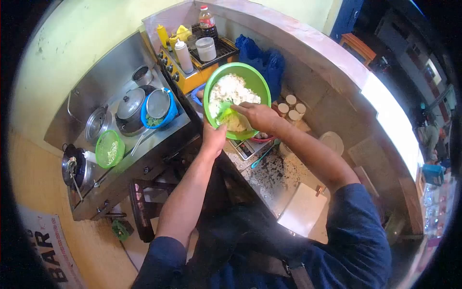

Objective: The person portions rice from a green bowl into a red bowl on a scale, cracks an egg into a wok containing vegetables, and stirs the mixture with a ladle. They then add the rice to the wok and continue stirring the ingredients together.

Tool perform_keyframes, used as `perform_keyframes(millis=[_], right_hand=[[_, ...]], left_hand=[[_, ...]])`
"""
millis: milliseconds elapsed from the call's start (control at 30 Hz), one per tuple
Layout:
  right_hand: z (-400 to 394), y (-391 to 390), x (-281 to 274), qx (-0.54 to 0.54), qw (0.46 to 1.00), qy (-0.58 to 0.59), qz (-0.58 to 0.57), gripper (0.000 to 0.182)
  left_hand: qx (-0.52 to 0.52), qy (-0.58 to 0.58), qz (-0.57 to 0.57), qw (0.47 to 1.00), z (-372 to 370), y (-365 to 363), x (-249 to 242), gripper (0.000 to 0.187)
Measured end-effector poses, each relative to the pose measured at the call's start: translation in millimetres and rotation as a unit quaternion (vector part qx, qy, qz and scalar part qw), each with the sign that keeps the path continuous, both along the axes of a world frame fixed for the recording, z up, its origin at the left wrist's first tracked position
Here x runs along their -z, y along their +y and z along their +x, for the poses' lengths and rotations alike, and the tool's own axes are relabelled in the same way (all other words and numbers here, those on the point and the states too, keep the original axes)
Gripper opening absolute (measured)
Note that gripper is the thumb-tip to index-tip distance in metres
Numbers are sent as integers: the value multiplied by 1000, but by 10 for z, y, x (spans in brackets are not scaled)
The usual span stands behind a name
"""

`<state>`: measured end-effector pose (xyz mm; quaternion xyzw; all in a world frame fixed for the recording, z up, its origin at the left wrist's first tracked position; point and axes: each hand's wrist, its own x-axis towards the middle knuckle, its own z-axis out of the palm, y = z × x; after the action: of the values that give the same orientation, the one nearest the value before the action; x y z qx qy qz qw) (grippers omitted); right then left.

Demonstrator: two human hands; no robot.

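A green plastic bowl is tilted toward me, with what looks like cooked white rice against its far side and a yellowish patch lower down. My left hand grips the near left rim, thumb over the edge. Reaching in from the right, my right hand is closed round the end of a bright green plastic scoop, which dips into the rice. Below the bowl, a kitchen scale shows partly on the counter, beside a reddish bowl mostly hidden by my right arm.
Left, a steel counter carries a lidded pot, a green basket and a wok. Behind stands a yellow stove with sauce bottles. Several lidded jars, a teal spoon, dark crumbs and a white board are to the right.
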<state>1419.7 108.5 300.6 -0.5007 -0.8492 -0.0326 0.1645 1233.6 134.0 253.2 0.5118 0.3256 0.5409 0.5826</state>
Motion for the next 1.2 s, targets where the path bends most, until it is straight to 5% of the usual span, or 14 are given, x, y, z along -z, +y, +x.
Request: perform_keyframes(millis=[500,600,700,1000,1200], right_hand=[[710,-368,116,87,994,-56,-27,61],[837,-435,331,128,987,-66,-66,60],[1059,-385,630,137,988,3,72,58],[446,109,-280,140,973,146,107,48],[533,142,-230,173,961,211,56,52]], left_hand=[[-115,150,103,977,204,502,174,78],[-147,155,100,972,183,559,153,65],[-142,134,122,973,149,687,183,69],[-103,106,75,986,162,482,-51,60],[-98,51,-12,994,138,390,-27,55]])
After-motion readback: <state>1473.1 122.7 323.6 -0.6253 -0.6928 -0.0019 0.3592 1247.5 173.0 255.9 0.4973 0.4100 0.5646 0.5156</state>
